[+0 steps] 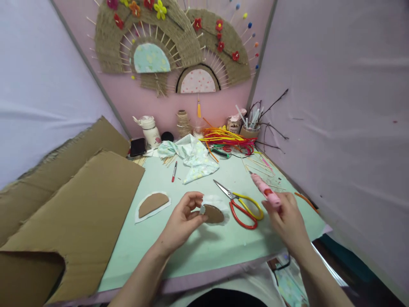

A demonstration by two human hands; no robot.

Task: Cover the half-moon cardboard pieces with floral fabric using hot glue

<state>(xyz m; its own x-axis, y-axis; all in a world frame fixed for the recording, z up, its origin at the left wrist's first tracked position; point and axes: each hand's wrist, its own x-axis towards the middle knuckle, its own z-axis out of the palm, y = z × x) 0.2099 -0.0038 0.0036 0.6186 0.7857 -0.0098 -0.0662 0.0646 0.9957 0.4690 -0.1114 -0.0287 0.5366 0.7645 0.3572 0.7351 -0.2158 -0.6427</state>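
My left hand (188, 215) pinches the left end of a half-round cardboard piece (214, 214) with pale fabric around its edge, held just over the table. In my right hand (289, 217) is a pink hot glue gun (265, 189), its nozzle pointing up and to the left, apart from the cardboard. Between the two hands lie scissors (244, 207) with one red and one yellow handle, blades apart. A second half-round cardboard piece (154, 204) rests on a white fabric piece left of my left hand.
Big cardboard sheets (92, 204) cover the left side. Patterned fabric (194, 155), a red pen (174, 172), pliers (220, 152) and bright pipe cleaners (226, 136) lie farther back. A bottle (148, 130), twine spool (183, 123) and branches (271, 119) stand by the wall, below woven fans (147, 38).
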